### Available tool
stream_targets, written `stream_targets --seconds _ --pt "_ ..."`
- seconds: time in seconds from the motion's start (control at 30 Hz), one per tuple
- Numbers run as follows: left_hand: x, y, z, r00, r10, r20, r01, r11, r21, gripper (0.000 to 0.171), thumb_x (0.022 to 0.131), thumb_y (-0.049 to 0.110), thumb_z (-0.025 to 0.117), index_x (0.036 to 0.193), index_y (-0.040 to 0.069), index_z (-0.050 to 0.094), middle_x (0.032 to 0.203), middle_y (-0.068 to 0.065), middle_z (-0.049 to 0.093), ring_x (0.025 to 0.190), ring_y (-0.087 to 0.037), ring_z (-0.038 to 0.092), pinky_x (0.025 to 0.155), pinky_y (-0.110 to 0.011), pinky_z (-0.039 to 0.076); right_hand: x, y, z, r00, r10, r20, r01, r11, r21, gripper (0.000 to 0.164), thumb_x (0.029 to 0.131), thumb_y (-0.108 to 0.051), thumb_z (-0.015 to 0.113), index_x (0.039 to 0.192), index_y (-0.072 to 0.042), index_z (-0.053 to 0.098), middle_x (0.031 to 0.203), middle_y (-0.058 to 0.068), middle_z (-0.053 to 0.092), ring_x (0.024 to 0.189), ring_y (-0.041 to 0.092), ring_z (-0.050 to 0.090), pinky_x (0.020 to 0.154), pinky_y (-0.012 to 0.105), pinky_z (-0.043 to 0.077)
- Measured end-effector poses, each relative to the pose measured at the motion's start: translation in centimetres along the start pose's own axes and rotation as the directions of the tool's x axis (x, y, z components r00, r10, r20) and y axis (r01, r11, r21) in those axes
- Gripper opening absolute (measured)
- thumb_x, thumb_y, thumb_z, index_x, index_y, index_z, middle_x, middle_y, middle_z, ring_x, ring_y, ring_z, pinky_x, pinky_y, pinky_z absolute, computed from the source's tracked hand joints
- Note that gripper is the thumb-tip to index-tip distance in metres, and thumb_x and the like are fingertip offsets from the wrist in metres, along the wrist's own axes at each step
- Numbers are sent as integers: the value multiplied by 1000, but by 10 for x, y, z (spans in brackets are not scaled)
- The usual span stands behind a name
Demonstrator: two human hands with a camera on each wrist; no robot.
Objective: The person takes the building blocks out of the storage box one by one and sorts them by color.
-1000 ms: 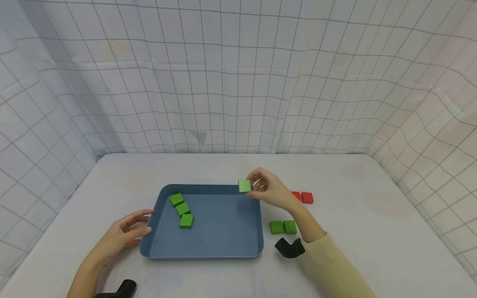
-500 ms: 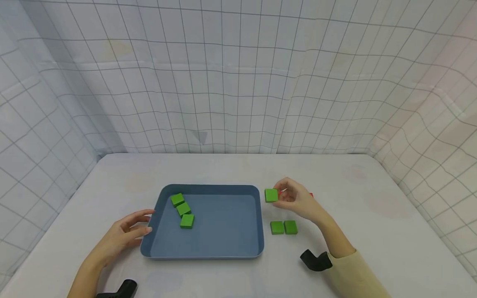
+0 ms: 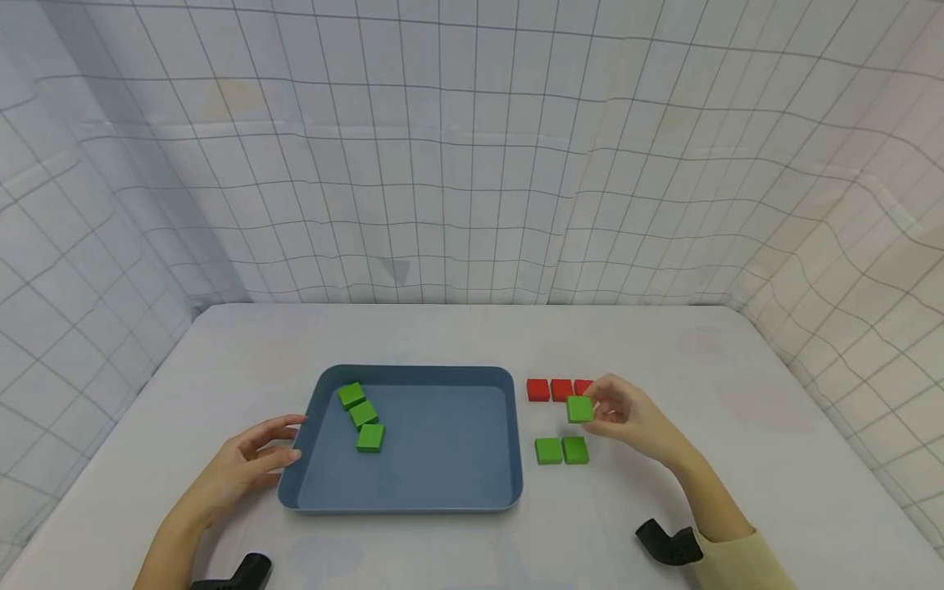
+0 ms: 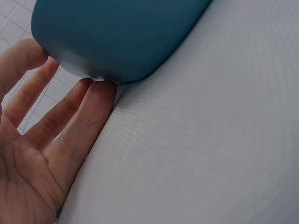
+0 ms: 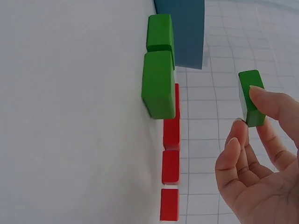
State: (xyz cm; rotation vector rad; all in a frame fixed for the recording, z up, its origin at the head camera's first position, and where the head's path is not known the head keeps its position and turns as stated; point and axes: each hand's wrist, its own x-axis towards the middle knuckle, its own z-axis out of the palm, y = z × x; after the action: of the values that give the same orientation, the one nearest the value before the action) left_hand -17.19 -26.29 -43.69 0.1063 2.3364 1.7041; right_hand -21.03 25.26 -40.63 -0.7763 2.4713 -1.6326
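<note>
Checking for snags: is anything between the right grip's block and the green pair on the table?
Nothing visible: only open space shows between the held block and the green pair in the head and right wrist views. The red blocks lie beyond, off that line.

White counter [image 3: 442,336] beneath the hands [image 3: 239,469] [image 3: 642,419]. Creased white sheeting [image 3: 472,164] with dark grid lines [image 3: 475,98] stands beyond them and along both sides; pinkish tint high on their right.

The bare left hand [image 3: 239,469] points inward, its fingers [image 4: 84,135] spread and gently bent, the left forearm [image 3: 171,541] behind them. The bare right hand [image 3: 628,416] pinches between thumb [image 5: 276,105] and fingertips; behind them, the right forearm [image 3: 704,496] enters a pale-yellow cloth sleeve [image 3: 745,564].
</note>
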Motion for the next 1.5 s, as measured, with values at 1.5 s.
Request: stream_targets --seconds 1.5 --pt "-1 1 0 1000 -8 -11 8 1000 18 53 91 20 56 138 4 35 129 -21 39 96 1 55 81 -43 49 -36 28 -8 978 175 115 -163 981 -101 35 74 -6 73 100 2 50 84 10 49 68 6 48 57 19 42"
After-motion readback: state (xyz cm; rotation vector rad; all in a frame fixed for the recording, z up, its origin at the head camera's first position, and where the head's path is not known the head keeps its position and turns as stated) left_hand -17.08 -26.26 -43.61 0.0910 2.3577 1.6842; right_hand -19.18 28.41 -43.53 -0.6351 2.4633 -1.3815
